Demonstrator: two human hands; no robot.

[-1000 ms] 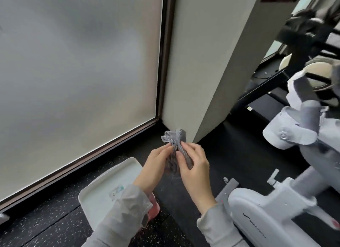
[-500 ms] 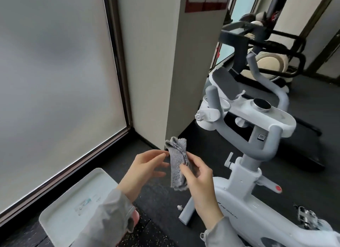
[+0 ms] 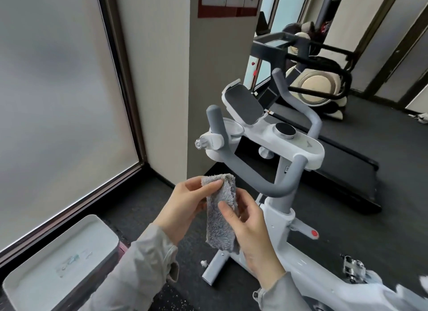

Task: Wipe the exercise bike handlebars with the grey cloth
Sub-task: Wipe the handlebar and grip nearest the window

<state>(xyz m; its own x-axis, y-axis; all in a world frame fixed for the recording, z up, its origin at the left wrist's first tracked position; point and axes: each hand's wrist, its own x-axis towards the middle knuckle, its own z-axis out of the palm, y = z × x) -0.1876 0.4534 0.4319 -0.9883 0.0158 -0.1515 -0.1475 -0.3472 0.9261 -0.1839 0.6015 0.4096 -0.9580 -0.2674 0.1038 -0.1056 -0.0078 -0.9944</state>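
Observation:
The grey fluffy cloth (image 3: 220,214) hangs folded into a long strip between both hands. My left hand (image 3: 185,204) pinches its top end; my right hand (image 3: 251,232) grips its middle with the thumb on the front. The white exercise bike (image 3: 284,222) stands just right of the hands. Its grey handlebars (image 3: 250,174) curve up on both sides of the white console (image 3: 284,143), a little beyond the cloth and not touching it. The left grip (image 3: 214,119) stands upright; the right grip (image 3: 298,102) rises behind the console.
A white tray (image 3: 60,259) lies on the dark floor at lower left, beside a frosted window (image 3: 58,90). A beige pillar (image 3: 185,79) stands behind the bike. A treadmill (image 3: 335,148) and another machine (image 3: 312,83) fill the back right. A pedal (image 3: 353,267) juts out at lower right.
The view has swung right and up, bringing the bike's handlebars into full sight. The cloth went from a bunched wad to a flattened folded strip, and both hands now hold it nearer the handlebars.

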